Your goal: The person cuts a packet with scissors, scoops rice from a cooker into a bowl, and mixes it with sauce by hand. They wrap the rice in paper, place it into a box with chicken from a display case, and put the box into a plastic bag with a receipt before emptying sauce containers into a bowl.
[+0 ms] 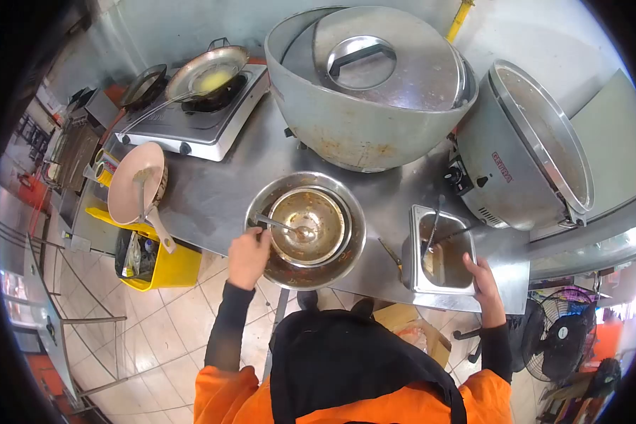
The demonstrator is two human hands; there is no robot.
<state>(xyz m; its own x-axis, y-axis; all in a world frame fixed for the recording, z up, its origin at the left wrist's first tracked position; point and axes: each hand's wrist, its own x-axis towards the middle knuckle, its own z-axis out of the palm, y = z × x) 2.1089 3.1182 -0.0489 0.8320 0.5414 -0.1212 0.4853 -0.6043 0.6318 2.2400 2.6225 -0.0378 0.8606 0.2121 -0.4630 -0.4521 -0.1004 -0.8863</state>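
At the left rim of a wide steel mixing bowl (279, 272), my left hand (247, 257) is closed, thumb over the inner side. Two smaller nested steel bowls (307, 226) sit inside it, smeared with orange-brown residue. A spoon (279, 224) rests in the innermost one, its handle just above my left fingertips. My right hand (485, 284) grips the right edge of a deep rectangular steel food pan (442, 288), thumb at the rim. Inside the pan are long-handled utensils (434, 225) and brownish contents I cannot make out.
Large rice cookers (374, 134) (512, 152) stand at the back. A frying pan (208, 74) with yellow food sits on a gas stove (219, 131). A pink pan (136, 177) lies left, above a yellow bin (169, 267). A fan (558, 332) stands lower right.
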